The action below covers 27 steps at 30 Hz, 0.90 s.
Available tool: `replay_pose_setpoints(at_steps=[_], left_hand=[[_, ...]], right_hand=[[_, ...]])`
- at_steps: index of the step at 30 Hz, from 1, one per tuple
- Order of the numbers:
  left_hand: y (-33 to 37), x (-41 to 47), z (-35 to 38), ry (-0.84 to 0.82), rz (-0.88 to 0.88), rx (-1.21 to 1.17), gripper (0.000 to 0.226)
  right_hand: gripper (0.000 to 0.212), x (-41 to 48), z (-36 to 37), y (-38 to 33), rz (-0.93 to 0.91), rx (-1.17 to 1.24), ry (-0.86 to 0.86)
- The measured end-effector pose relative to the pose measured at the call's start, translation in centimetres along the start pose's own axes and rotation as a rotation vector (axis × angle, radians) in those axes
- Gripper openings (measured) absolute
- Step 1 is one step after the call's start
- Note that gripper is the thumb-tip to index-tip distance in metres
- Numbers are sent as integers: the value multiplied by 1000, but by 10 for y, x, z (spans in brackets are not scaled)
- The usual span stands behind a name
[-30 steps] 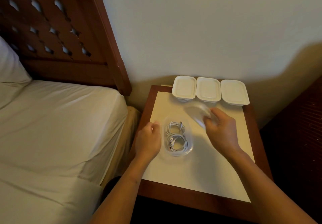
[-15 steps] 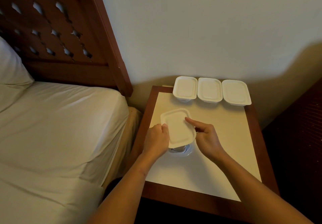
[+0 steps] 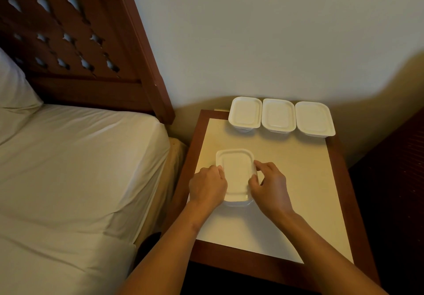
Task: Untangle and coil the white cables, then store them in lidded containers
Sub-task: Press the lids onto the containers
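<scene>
Container (image 3: 237, 203) w/ white lid (image 3: 236, 173) sits nr left edge of nightstand (image 3: 298, 180), btwn both hands. Left hand (image 3: 207, 185), fingers curled, grips lid's left rim; right hand (image 3: 268, 187) pinches right rim. 3 lidded containers (image 3: 278, 115) line back edge.

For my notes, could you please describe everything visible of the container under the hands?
The container is a small rounded rectangle, seemingly plastic, with a white lid on top that has a raised rim. It sits flat on the table, toward its left side. The left hand grips the lid's left edge and the right hand pinches its right edge. The contents are hidden.
</scene>
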<state>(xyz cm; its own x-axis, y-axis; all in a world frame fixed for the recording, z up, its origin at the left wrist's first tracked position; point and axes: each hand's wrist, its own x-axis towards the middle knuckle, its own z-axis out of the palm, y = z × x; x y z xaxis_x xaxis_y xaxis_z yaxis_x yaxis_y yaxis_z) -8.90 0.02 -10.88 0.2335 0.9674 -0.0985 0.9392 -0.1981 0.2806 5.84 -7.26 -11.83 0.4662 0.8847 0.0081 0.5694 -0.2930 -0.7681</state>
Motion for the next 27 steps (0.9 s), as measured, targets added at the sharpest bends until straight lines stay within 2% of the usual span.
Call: replay_pose_setpoints(at_steps=[6, 9, 11, 13, 15, 20, 23, 25, 27], left_hand=[[-7, 1, 0, 11, 32, 178, 48], [-10, 2, 10, 42, 23, 174, 53], [-10, 8, 15, 60, 135, 205, 68], [-10, 14, 16, -42, 295, 254, 70], [-10, 20, 17, -131, 369, 229, 68], [-18, 26, 20, -217, 416, 145, 64], [-26, 27, 27, -256, 446, -27, 63], [-32, 29, 34, -230, 488, -139, 62], [-35, 31, 37, -188, 503, -145, 62]], right_hand=[[36, 6, 2, 2, -81, -242, -95], [35, 9, 5, 6, -262, -504, -153], [58, 13, 5, 8, -322, -582, -252], [86, 18, 5, 11, -368, -660, -346], [87, 23, 7, 14, -426, -712, -397], [81, 34, 9, 20, -469, -659, -499], [80, 33, 12, 27, -456, -539, -488], [78, 32, 15, 30, -456, -468, -457], [75, 32, 17, 32, -459, -404, -438]])
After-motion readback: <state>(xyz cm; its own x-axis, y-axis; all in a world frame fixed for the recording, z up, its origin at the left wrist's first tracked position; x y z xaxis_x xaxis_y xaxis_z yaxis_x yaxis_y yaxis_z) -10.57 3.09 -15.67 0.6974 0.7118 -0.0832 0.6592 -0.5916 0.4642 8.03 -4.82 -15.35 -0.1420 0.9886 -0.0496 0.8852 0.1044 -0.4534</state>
